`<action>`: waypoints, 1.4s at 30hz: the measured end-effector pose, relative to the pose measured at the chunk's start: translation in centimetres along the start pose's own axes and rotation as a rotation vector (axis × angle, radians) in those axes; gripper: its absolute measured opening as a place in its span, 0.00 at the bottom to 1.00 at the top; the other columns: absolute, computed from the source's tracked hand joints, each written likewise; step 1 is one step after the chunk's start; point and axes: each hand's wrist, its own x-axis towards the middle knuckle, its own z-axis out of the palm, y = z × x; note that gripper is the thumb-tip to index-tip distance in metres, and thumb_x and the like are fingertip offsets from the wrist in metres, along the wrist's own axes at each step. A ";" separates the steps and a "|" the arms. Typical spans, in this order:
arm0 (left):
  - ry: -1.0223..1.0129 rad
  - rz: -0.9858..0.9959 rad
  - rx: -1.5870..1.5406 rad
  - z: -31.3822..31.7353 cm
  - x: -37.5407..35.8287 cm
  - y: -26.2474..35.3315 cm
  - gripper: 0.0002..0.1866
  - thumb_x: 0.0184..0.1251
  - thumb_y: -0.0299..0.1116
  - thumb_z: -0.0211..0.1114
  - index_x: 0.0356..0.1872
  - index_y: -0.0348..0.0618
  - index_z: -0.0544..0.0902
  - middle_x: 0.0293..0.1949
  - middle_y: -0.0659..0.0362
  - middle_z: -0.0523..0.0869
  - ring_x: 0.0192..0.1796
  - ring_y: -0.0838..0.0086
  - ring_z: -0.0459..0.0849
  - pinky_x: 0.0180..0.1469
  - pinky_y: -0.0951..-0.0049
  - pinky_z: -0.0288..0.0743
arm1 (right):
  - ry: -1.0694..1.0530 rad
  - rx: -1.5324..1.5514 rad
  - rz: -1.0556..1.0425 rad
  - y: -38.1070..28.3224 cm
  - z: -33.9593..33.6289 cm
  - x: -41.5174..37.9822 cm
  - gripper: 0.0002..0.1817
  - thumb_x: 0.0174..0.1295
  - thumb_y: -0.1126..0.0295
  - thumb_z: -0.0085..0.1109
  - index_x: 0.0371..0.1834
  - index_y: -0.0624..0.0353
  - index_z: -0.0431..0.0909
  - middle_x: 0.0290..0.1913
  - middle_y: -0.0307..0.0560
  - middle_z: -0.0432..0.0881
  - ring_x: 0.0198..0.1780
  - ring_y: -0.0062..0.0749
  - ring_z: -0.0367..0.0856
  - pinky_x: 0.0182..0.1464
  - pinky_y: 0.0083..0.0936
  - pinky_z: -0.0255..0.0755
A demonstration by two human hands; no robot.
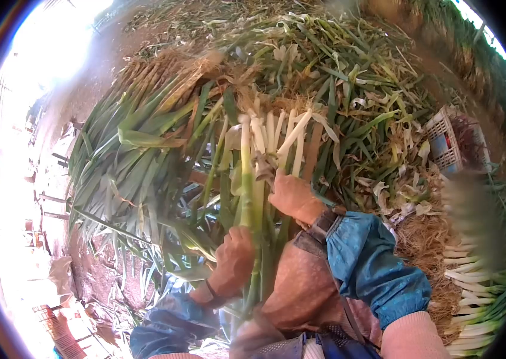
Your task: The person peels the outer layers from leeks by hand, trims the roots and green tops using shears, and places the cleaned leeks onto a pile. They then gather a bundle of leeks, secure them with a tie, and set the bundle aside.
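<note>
My left hand (235,258) is closed around the green part of a long leek (246,173), whose white root end points away from me. Close to the stalks, higher up, my right hand (296,198) is closed. A greyish-brown piece (264,166) shows at its fingertips; I cannot make out whether it is a tool or a strip of skin. Several other white leek stalks (279,128) lie beside the held one, roots away from me. A pile of untrimmed leeks (139,155) with brown roots and broad green leaves lies to the left.
Loose leaves and trimmings (355,84) are heaped at the back and right. A pale plastic crate (443,140) stands at the right. Below it, cleaned leeks (471,299) lie in a row beside a heap of cut roots (423,257). A blurred smear covers part of the right side.
</note>
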 end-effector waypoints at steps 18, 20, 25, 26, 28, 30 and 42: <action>-0.038 -0.148 -0.405 0.7 16.1 -6.9 0.22 0.49 0.45 0.66 0.36 0.37 0.77 0.36 0.43 0.82 0.42 0.50 0.80 0.45 0.56 0.71 | 0.001 -0.037 0.072 1.4 -1.7 0.9 0.20 0.50 0.68 0.53 0.44 0.72 0.67 0.32 0.63 0.81 0.36 0.54 0.82 0.41 0.42 0.76; -0.024 -0.143 -0.379 0.0 14.3 -6.6 0.21 0.49 0.45 0.66 0.37 0.37 0.76 0.35 0.44 0.82 0.41 0.50 0.80 0.44 0.55 0.71 | -0.008 -0.040 0.053 0.9 -2.2 0.7 0.21 0.50 0.68 0.54 0.43 0.73 0.67 0.31 0.63 0.81 0.35 0.54 0.82 0.40 0.42 0.76; 0.032 -0.215 -0.376 -0.5 10.1 -2.9 0.17 0.52 0.42 0.63 0.37 0.40 0.73 0.31 0.44 0.82 0.38 0.49 0.81 0.40 0.54 0.72 | -0.019 0.006 -0.031 -0.7 -2.6 -2.5 0.24 0.48 0.68 0.54 0.45 0.71 0.62 0.29 0.69 0.79 0.36 0.61 0.79 0.42 0.47 0.73; 0.003 -0.220 -0.365 0.1 9.5 -2.4 0.18 0.52 0.42 0.63 0.39 0.41 0.73 0.31 0.45 0.82 0.38 0.50 0.81 0.39 0.54 0.72 | -0.024 0.008 -0.051 -0.6 -2.6 -2.9 0.24 0.48 0.68 0.55 0.45 0.71 0.61 0.29 0.69 0.78 0.36 0.61 0.79 0.42 0.47 0.73; -0.050 -0.226 -0.339 1.6 8.8 -1.7 0.20 0.53 0.43 0.64 0.42 0.42 0.73 0.31 0.46 0.82 0.38 0.52 0.81 0.39 0.55 0.72 | 0.008 0.015 -0.047 0.2 -2.0 -2.5 0.24 0.48 0.67 0.56 0.45 0.71 0.61 0.29 0.69 0.78 0.36 0.61 0.79 0.42 0.47 0.73; -0.025 -0.170 -0.303 2.8 7.7 0.1 0.17 0.56 0.43 0.62 0.40 0.44 0.72 0.29 0.47 0.82 0.35 0.51 0.82 0.34 0.55 0.72 | 0.018 0.025 -0.013 0.6 -1.8 -2.2 0.25 0.49 0.66 0.56 0.45 0.71 0.61 0.29 0.69 0.78 0.37 0.62 0.79 0.43 0.47 0.73; 0.400 -0.214 -0.180 1.8 16.3 -10.3 0.10 0.58 0.32 0.51 0.31 0.40 0.81 0.30 0.45 0.82 0.37 0.51 0.81 0.37 0.55 0.74 | -0.031 0.006 0.006 0.5 -2.6 -1.7 0.25 0.49 0.64 0.58 0.44 0.70 0.62 0.33 0.68 0.79 0.38 0.63 0.78 0.44 0.46 0.74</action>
